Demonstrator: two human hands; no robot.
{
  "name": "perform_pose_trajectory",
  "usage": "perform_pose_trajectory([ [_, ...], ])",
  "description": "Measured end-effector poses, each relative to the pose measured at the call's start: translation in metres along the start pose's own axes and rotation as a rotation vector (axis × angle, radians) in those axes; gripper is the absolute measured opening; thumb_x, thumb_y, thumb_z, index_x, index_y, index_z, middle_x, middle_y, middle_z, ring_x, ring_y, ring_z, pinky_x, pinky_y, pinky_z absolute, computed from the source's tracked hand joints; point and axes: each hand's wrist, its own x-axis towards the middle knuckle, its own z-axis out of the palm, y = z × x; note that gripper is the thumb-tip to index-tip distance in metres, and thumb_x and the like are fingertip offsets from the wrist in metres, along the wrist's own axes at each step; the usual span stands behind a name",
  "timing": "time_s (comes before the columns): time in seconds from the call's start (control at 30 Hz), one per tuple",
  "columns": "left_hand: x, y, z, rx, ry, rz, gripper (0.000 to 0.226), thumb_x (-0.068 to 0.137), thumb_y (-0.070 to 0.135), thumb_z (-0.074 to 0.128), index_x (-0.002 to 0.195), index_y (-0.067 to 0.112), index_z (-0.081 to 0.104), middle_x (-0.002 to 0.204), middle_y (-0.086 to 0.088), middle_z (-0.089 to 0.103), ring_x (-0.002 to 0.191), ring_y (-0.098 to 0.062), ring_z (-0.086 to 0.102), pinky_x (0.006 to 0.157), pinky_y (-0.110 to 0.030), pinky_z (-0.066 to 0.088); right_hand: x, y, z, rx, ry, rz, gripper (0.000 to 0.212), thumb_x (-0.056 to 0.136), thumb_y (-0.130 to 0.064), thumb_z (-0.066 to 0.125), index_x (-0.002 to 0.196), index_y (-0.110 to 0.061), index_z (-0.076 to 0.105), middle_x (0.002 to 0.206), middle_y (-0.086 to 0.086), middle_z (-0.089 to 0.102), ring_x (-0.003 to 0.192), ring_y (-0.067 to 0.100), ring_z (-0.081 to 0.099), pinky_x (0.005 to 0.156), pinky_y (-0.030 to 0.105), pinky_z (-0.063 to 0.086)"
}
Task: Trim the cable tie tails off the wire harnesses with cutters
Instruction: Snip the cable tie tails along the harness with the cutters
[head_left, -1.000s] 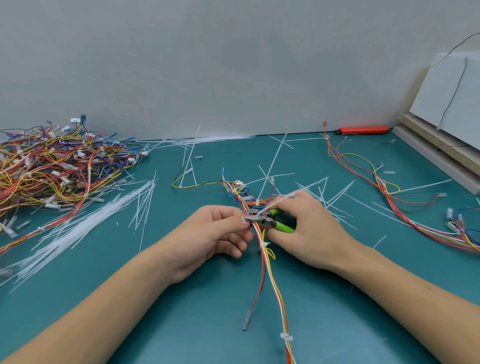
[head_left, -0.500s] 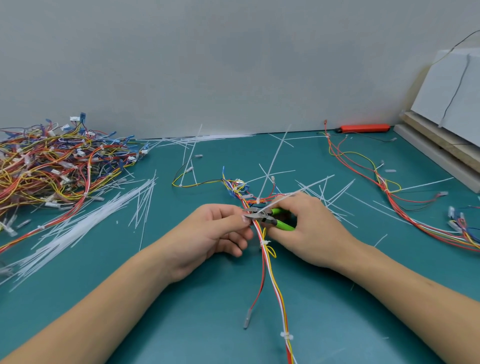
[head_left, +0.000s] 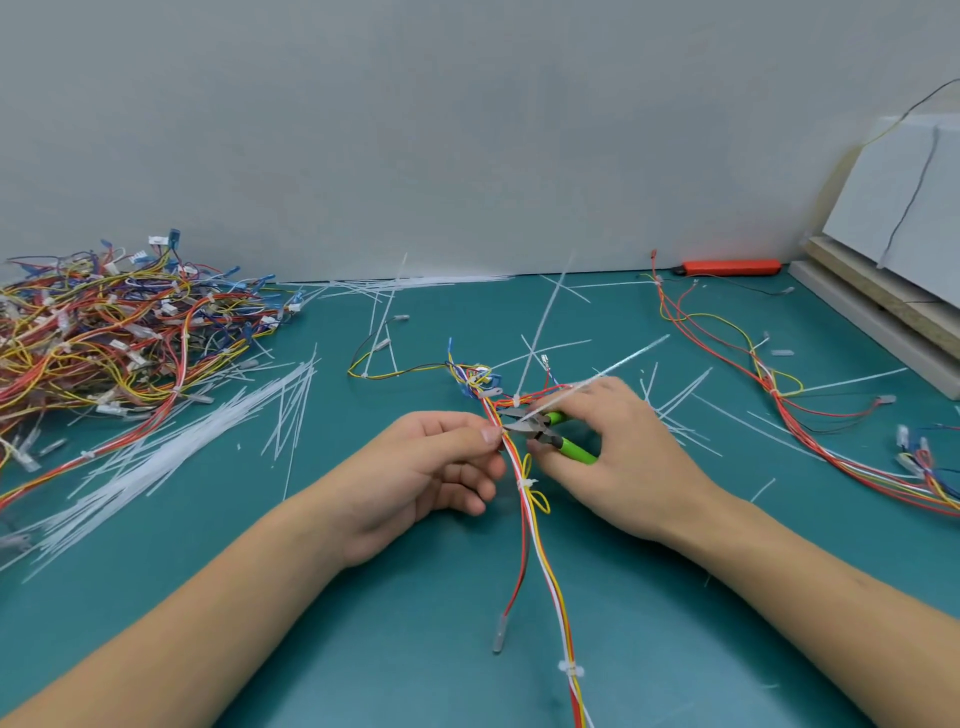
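Left hand (head_left: 431, 467) pinches the harness (head_left: 524, 499); right hand (head_left: 623, 457) grips green cutters (head_left: 545, 436), blades at a tie tail (head_left: 597, 376); open mat (head_left: 675, 649) nearside.

Single view, taken from head height, aimed forward and down across green table (head_left: 218, 597) toward grey wall (head_left: 467, 130). Close range: both forearms enter from bottom edge, hands met at frame centre. Wide-angle lens, edges bowed. No second view supplied, so no shared area.
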Motion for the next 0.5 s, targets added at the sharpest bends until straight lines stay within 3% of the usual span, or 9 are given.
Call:
perform_pose_trajectory([
  [0.23, 0.0022, -0.0017, -0.0017, -0.011, -0.005, 0.001, 0.009, 0.089, 0.021, 0.068, 0.089, 0.013, 0.073, 0.084, -0.012, 0.066, 0.067, -0.017, 0.062, 0.06, -0.024, 0.055, 0.001, -0.0005, 0.0016, -0.002, -0.066, -0.003, 0.029, 0.087, -0.022, 0.073, 0.113, -0.034, 0.076, 0.108, -0.02, 0.072, 0.107, 0.011, 0.06, 0.101, 0.031, 0.043],
  [0.4, 0.0023, -0.002, -0.0028, -0.026, -0.01, 0.005, 0.009, 0.089, 0.02, 0.068, 0.089, 0.012, 0.073, 0.084, -0.012, 0.066, 0.066, -0.017, 0.062, 0.06, -0.024, 0.055, -0.001, 0.0003, 0.001, -0.009, -0.062, 0.034, 0.029, 0.085, -0.024, 0.075, 0.113, -0.034, 0.077, 0.103, -0.018, 0.07, 0.105, 0.009, 0.056, 0.096, 0.023, 0.042],
  [0.5, 0.0026, -0.0023, -0.0034, -0.025, -0.017, 0.003, 0.009, 0.089, 0.02, 0.067, 0.089, 0.013, 0.073, 0.084, -0.011, 0.066, 0.067, -0.017, 0.062, 0.06, -0.024, 0.055, -0.0007, 0.0007, 0.002, 0.006, -0.045, 0.028, 0.021, 0.085, -0.025, 0.074, 0.105, -0.032, 0.078, 0.096, -0.016, 0.071, 0.099, 0.01, 0.057, 0.09, 0.025, 0.044],
])
